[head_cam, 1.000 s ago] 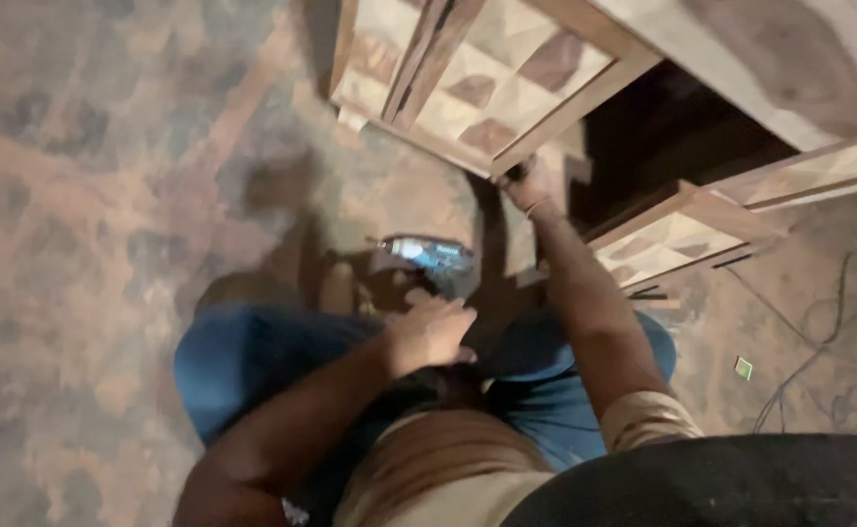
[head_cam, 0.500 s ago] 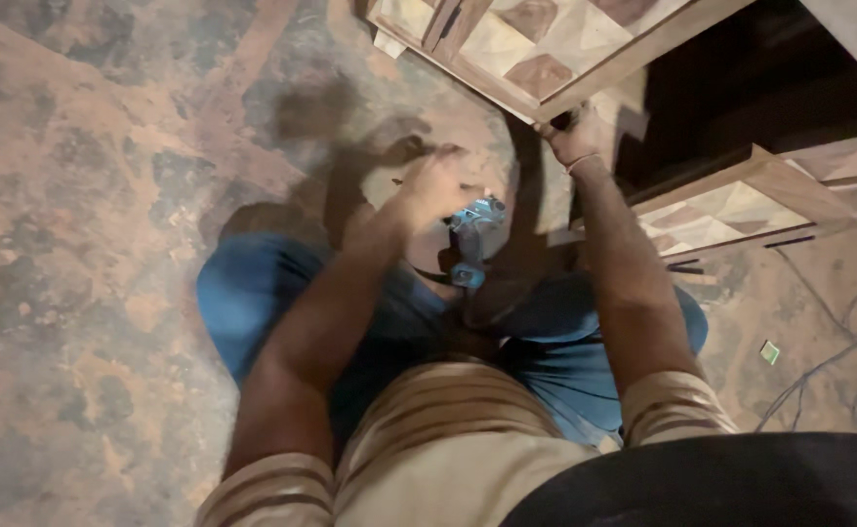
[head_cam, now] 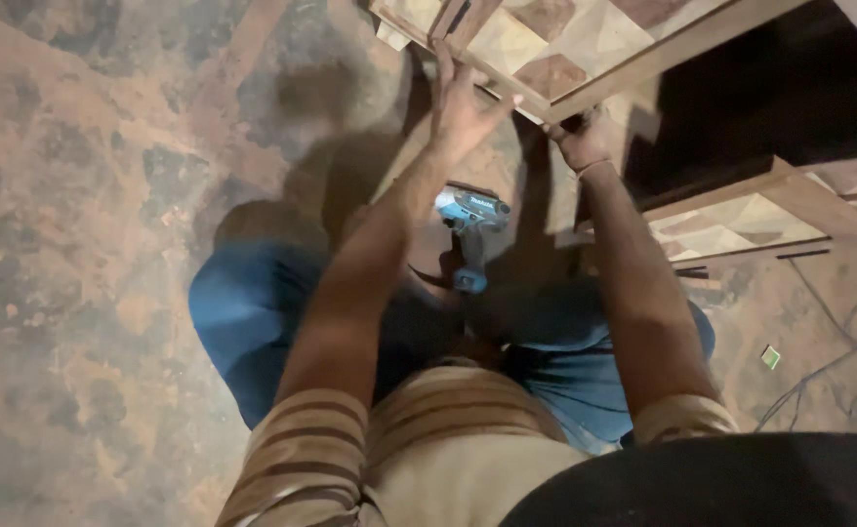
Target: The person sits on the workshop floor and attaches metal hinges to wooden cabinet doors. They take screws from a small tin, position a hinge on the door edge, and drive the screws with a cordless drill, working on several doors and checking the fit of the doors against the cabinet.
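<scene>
Hands on patterned cabinet door above my knees: left hand spread flat against frame edge, right hand clenched on lower rail. I judge it stiff, heavy; grip frame rails. Cordless drill lies on floor.

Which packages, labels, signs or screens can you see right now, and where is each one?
Label: a light strip on the side of the teal power drill, lying between the person's knees; print too small to tell.
Possible packet: a small green square on the floor at right, beside the cables.
No signs or screens.
</scene>
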Motion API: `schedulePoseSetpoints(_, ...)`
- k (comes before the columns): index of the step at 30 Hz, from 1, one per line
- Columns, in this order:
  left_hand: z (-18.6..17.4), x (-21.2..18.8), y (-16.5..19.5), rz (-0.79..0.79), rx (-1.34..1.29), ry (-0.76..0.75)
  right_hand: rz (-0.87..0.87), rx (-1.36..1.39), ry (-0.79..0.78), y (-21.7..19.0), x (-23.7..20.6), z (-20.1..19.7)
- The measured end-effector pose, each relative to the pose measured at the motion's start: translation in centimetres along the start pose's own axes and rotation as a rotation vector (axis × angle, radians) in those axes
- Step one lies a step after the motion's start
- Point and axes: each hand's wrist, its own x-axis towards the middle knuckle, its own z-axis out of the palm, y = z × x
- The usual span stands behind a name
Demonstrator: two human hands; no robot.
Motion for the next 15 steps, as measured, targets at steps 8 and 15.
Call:
schedulePoseSetpoints(8,1.6,-0.6,-1.5,0.044,0.013,0.067,0.153,0.498,0.086,1.0,1.0,0.4)
schedulePoseSetpoints(15,2.0,-1.1,-2.1,0.091,-0.014,0.054,0.209,0.441,0.133,-0.6,1.5,0.4)
